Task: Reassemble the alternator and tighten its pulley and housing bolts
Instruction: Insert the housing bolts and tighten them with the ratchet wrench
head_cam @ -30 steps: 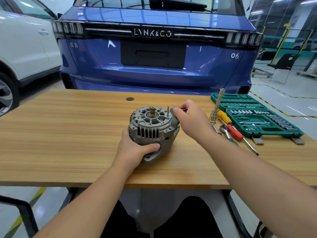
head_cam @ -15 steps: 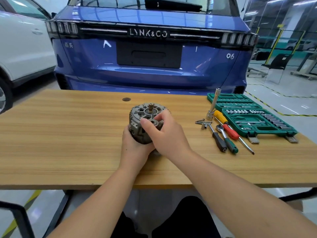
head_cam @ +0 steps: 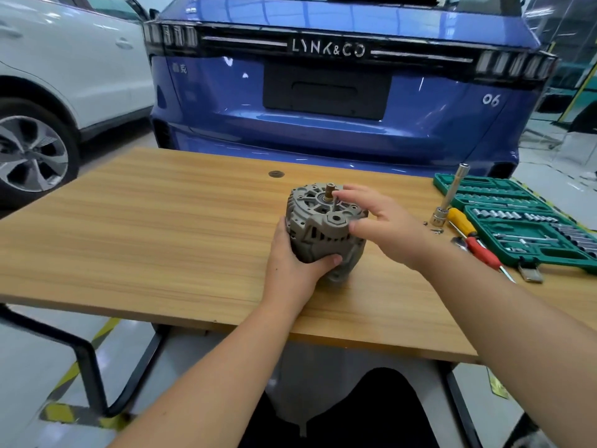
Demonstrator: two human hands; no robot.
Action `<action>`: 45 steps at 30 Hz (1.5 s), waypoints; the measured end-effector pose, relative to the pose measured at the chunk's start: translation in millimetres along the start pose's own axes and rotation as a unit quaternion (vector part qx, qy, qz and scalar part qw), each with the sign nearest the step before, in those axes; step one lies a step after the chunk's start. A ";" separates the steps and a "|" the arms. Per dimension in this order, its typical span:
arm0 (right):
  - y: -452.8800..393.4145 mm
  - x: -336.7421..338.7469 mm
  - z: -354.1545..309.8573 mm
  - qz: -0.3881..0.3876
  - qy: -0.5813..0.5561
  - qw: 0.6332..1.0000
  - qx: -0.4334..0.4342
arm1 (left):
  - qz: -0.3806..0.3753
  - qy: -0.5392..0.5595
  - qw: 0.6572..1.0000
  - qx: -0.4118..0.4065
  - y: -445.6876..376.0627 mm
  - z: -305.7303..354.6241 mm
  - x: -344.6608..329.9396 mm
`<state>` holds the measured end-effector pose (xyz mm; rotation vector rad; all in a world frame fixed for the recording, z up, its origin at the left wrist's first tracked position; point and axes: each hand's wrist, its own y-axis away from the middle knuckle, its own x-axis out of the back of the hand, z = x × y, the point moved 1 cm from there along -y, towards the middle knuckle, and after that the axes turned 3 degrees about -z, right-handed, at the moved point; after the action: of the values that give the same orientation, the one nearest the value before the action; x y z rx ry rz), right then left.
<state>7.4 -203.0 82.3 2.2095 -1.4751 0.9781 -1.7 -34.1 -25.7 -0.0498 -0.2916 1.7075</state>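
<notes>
The grey alternator (head_cam: 318,221) stands on the wooden table (head_cam: 161,234) with its brass shaft (head_cam: 330,190) pointing up and no pulley on it. My left hand (head_cam: 290,266) grips the housing from the near left side, thumb across its front. My right hand (head_cam: 387,224) reaches over the top right of the housing. Its fingers are fairly straight, and the fingertips touch a thin bolt (head_cam: 335,202) standing up next to the shaft. The thumb hangs apart, beside the mounting ear.
To the right lie small loose bolts (head_cam: 436,230), a socket extension (head_cam: 450,195) leaning upright, a yellow screwdriver (head_cam: 460,219), a red screwdriver (head_cam: 481,250) and an open green socket case (head_cam: 533,234). A blue car (head_cam: 339,101) stands close behind the table, with a white car (head_cam: 64,76) at left.
The alternator has been turned in my left hand. My right hand has lifted off the front of the housing and moved to the bolt on top. The camera moved closer.
</notes>
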 end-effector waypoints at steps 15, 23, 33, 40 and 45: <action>-1.1 -14.1 17.0 0.062 0.060 0.996 0.024 | 0.013 0.029 0.999 0.028 3.9 -0.1 2.0; -6.8 -8.6 19.3 0.048 0.079 0.996 0.013 | 0.030 0.032 0.999 0.018 4.9 1.0 4.2; -8.1 -4.8 21.1 0.046 0.065 0.997 0.013 | 0.015 0.043 0.999 0.010 3.1 -0.4 11.0; -11.6 1.8 31.6 0.025 0.045 0.999 0.011 | -0.001 0.031 1.000 0.005 0.6 -3.1 11.4; -1.5 3.0 50.1 0.035 -0.018 0.999 -0.035 | -0.015 0.044 0.999 0.001 -2.9 -4.7 21.2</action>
<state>27.8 -234.0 48.5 2.1496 -1.5882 0.8984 -1.4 -12.2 -26.8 -0.1185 -0.2235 1.6711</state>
